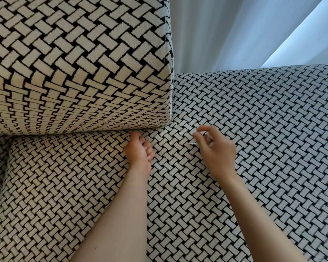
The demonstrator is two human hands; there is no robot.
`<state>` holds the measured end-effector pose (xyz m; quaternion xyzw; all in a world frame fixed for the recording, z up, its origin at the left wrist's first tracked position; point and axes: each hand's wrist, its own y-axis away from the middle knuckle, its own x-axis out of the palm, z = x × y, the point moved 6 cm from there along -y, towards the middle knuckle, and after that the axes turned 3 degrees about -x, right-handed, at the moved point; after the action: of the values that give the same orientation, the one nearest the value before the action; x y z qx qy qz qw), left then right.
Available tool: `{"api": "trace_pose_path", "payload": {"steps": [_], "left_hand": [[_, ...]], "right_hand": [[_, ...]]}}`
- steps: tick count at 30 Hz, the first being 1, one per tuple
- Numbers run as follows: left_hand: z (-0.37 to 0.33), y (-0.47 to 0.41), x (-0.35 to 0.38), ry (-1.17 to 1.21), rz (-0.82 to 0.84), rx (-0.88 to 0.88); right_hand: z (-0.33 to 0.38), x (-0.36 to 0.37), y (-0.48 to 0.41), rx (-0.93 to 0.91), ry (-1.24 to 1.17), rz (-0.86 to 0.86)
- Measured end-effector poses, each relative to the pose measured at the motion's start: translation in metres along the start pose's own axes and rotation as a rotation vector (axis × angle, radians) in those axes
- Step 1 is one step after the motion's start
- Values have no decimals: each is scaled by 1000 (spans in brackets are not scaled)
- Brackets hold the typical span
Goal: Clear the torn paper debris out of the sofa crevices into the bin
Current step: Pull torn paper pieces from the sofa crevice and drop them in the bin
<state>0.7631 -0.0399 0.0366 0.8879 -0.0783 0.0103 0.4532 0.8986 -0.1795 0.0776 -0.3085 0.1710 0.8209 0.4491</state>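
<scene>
White paper scrap (pixel 193 143) pinched in right hand (pixel 217 155) grip; left hand (pixel 138 151) fingertips hidden in sofa crevice (pixel 121 131).

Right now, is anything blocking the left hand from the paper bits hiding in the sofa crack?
Yes. The back cushion presses down onto the seat cushion, closing the crevice where the left hand pokes in. Any paper inside is hidden. The right hand pinches a paper scrap.

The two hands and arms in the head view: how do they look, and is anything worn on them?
Both the left hand and the right hand are bare, with no gloves. No ring, watch or bracelet shows. The forearms are uncovered as far as the bottom edge of the picture, so no sleeve is in view. The fingernails look short and unpainted, though the right hand is slightly blurred.
</scene>
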Motion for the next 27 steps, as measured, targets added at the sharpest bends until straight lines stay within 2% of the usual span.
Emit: {"api": "trace_pose_path", "payload": {"steps": [3, 6, 9, 10, 12, 16, 18, 21, 23, 25, 27], "left_hand": [[-1, 0, 0, 11, 5, 6], [0, 3, 0, 22, 9, 5], [-3, 8, 1, 21, 50, 5], [-4, 9, 2, 14, 75, -8], [-4, 15, 4, -7, 164, -53], [14, 38, 15, -169, 345, -150], [21, 51, 27, -299, 406, -110], [21, 63, 47, -599, 423, 77], [16, 65, 52, -847, 374, 264], [16, 66, 54, -1031, 350, 391], [17, 65, 53, -1119, 312, 475]], "right_hand": [[4, 3, 8, -112, 158, 99], [10, 4, 15, -218, 261, 45], [15, 9, 14, -209, 376, 107], [12, 7, 12, -131, 304, 157], [5, -4, 10, 105, -44, 191], [-6, -17, 15, 458, -591, 118], [-7, -16, 18, 559, -754, 101], [-9, -13, 22, 691, -887, 58], [-8, -15, 19, 597, -710, 29], [-2, -16, 13, 379, -294, 87], [4, -10, 11, 268, -18, 144]]}}
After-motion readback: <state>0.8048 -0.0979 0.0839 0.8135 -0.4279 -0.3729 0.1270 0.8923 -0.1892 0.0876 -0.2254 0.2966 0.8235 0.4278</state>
